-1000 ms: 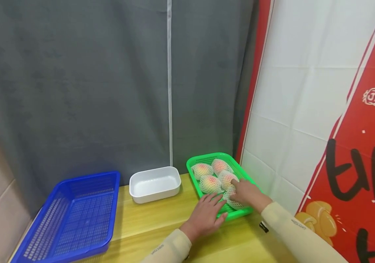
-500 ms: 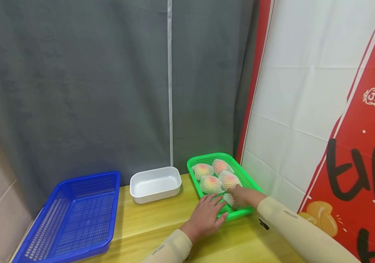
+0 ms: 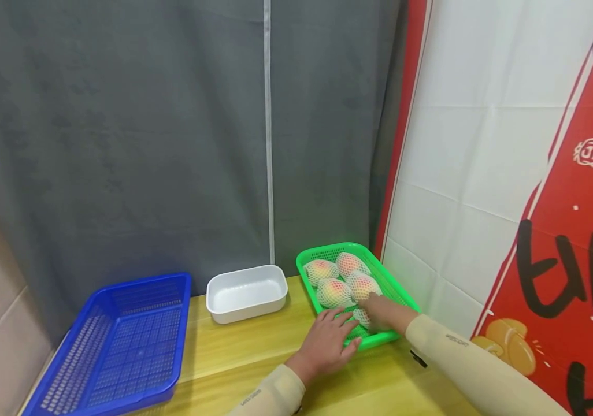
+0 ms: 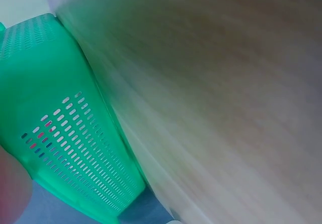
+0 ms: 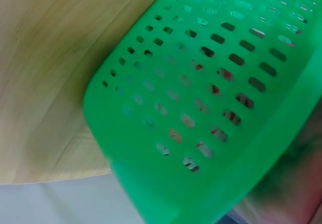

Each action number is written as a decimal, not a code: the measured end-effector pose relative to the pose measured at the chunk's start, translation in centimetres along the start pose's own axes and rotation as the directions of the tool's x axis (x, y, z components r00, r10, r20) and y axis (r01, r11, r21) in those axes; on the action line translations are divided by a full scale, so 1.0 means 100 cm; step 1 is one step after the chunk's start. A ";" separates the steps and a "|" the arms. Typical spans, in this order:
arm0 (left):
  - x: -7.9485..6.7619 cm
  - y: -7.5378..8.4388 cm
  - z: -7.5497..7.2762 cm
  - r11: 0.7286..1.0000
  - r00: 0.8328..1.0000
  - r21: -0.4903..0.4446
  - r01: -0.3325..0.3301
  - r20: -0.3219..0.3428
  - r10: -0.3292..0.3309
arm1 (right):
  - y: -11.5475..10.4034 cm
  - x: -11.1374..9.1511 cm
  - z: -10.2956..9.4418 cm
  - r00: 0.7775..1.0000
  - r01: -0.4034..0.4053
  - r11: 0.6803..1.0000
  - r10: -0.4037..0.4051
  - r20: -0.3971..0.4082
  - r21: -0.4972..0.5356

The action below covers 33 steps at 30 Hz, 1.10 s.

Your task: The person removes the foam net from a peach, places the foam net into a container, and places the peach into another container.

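Observation:
The green basket (image 3: 406, 294) stands at the right of the table and holds several yellow-pink fruits in white foam nets, such as the front left fruit (image 3: 333, 293). My right hand (image 3: 384, 313) reaches inside and grips the nearest netted fruit (image 3: 362, 318), largely covering it; its fingertips are partly hidden. Just behind lies another netted fruit (image 3: 363, 284). My left hand (image 3: 325, 342) rests with extended fingers on the basket's near left rim. In both wrist views the basket's perforated wall (image 4: 75, 133) fills much of the picture; the right hand (image 5: 297, 189) is blurred there.
An empty white tray (image 3: 246, 293) sits left of the green basket. Farther left is a large blue basket (image 3: 130, 352) with nothing visible inside. A grey curtain (image 3: 145, 144) hangs behind the wooden table (image 3: 244, 346), and a white wall (image 3: 432, 231) borders the right.
My right hand has shifted from between two fruits down onto the nearest one, uncovering the fruit behind it. The left hand has stayed on the rim.

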<state>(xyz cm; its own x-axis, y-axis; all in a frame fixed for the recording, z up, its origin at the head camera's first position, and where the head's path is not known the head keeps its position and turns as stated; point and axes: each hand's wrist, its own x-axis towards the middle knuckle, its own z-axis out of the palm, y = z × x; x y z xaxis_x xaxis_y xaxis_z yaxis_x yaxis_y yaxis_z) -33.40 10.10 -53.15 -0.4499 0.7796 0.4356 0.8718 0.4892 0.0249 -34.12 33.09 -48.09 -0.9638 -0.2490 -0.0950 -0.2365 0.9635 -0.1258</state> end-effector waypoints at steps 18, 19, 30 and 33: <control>0.002 -0.003 -0.005 0.999 0.999 0.034 0.018 0.043 -0.019 | -0.023 -0.006 -0.026 0.898 0.131 0.967 -0.209 -0.387 -0.217; 0.001 -0.004 -0.006 0.999 0.999 0.031 0.018 0.042 -0.020 | -0.025 -0.007 -0.027 0.891 0.133 0.964 -0.218 -0.398 -0.231; -0.020 -0.020 -0.044 0.995 0.990 -0.047 0.087 -0.109 -0.092 | -0.049 -0.010 -0.031 0.845 0.136 0.948 -0.263 -0.465 -0.288; -0.031 -0.033 -0.057 0.990 0.979 -0.072 0.123 -0.154 -0.133 | -0.054 -0.011 -0.032 0.816 0.154 0.942 -0.291 -0.499 -0.297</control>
<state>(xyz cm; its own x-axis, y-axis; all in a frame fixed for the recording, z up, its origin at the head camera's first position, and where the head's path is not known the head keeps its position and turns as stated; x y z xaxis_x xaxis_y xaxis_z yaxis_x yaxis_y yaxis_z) -33.81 3.79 -49.50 -0.5263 0.6383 0.5617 0.8217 0.5517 0.1429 -32.16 28.45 -44.19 -0.7794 -0.4341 0.4518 -0.4080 0.8989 0.1599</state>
